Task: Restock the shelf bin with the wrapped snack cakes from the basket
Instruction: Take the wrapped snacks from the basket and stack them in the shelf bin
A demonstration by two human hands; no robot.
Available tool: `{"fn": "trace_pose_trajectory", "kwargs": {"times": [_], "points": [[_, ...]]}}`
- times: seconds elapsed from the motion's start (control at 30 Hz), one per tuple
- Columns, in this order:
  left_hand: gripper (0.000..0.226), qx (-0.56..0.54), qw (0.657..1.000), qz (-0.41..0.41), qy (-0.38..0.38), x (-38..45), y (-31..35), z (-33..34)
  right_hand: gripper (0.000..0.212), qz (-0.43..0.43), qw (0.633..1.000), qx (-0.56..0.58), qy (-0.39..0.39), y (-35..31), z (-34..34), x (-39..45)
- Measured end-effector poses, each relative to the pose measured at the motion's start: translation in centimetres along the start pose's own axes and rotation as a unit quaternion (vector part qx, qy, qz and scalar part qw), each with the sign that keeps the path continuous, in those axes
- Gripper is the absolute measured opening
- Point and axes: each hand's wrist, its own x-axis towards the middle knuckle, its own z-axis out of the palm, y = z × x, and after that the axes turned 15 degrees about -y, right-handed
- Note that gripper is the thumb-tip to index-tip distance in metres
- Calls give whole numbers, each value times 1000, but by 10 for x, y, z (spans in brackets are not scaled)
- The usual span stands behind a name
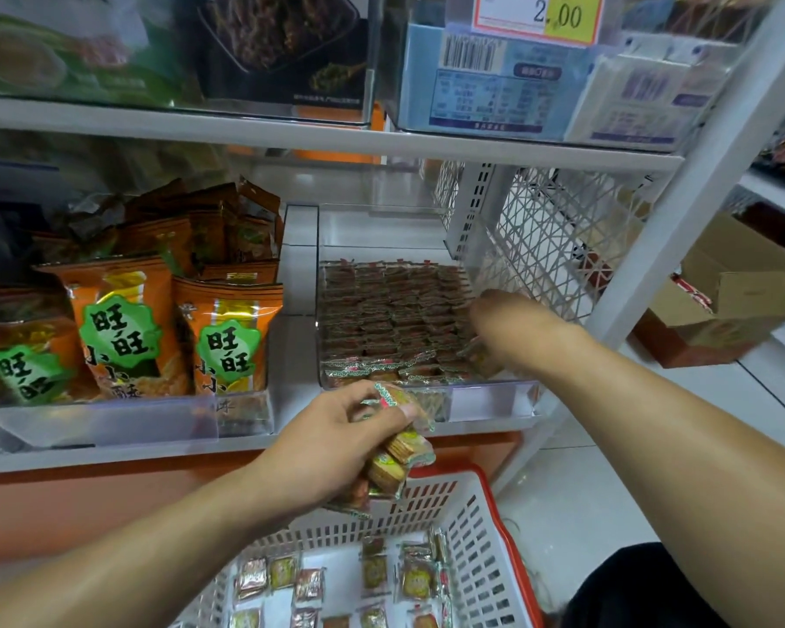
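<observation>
Clear plastic bin (495,392) at right end of shelf (245,446), packed with rows of wrapped cakes (390,319) on edge, nearly up to front lip. Right hand (495,328) inside bin at its right wall, blurred; fingers low among front-right rows, apparently touching a cake, though spread or pinching cannot be told. Left hand (336,441) just outside bin's front lip, above basket (477,537), fingers (359,401) curled round a bunch of cakes, some upright above thumb, others hanging below palm. Basket white, slotted, with red rim, below shelf's front edge; loose cakes lying flat on its floor, apart from each other. Orange snack bags (123,337) with green labels in neighbouring bin to left, upright, leaning forward against its clear front. Price tag (540,15) reading 2.00 on upper shelf above bin. White lattice panel (549,237) closing shelf's right end, just beside bin. Cardboard box (735,292) on floor beyond, at far right.
</observation>
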Motion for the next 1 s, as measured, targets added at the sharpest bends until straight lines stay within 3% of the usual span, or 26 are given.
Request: {"fn": "trace_pose_trajectory", "kwargs": {"times": [0.23,0.47,1.0], "points": [[26,-4,1000,1,-1,-2,0,-3,10,-3,1000,20,2,-2,9,0],[21,-1,1000,-2,-1,0,0,-2,32,24,999,29,4,-9,8,5],[22,-11,1000,23,-11,-10,8,-4,34,64,997,23,-31,-15,4,-3]]}}
